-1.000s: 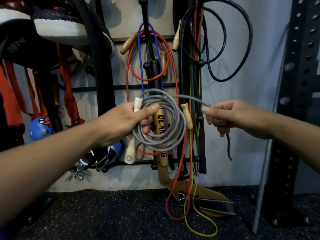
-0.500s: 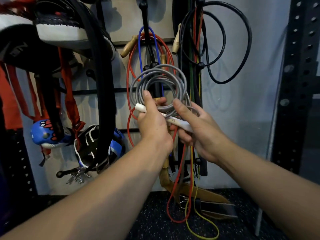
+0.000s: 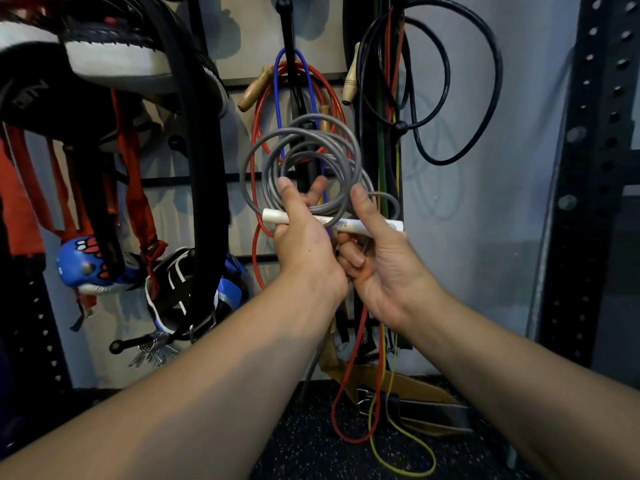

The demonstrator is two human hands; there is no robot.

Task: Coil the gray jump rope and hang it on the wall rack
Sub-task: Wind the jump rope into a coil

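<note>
Head view: the gray jump rope (image 3: 304,161), a plastic cord wound in several loose loops with two white tube handles (image 3: 363,224), is held up just in front of the black metal wall rack (image 3: 294,98), not yet hung. The loops stand upright above both hands and differ in size.

Left hand (image 3: 304,244): thumb up, fingers wrapped round the bottom of the loops and one handle. Right hand (image 3: 384,258): thumb pressed along the cord, fingers curled round the other handle.

Risks, as I judge them:
- Loops are not bound; a slackened grip could let them spring apart.
- The outer loop sits wide on the left and could miss the peg or snag.
- The spot is crowded: a red cord (image 3: 256,140), a blue cord (image 3: 277,98) and wooden-handled ropes (image 3: 254,90) already hang there, so tangling is likely.

Hard to make out:
- Which peg is free; the gray loops cover that part of the rack.
- Whether the handles touch each other, hidden under the palms.
- Print on the handle is unreadable.
- The rack's top is cut off by the frame edge.
</note>
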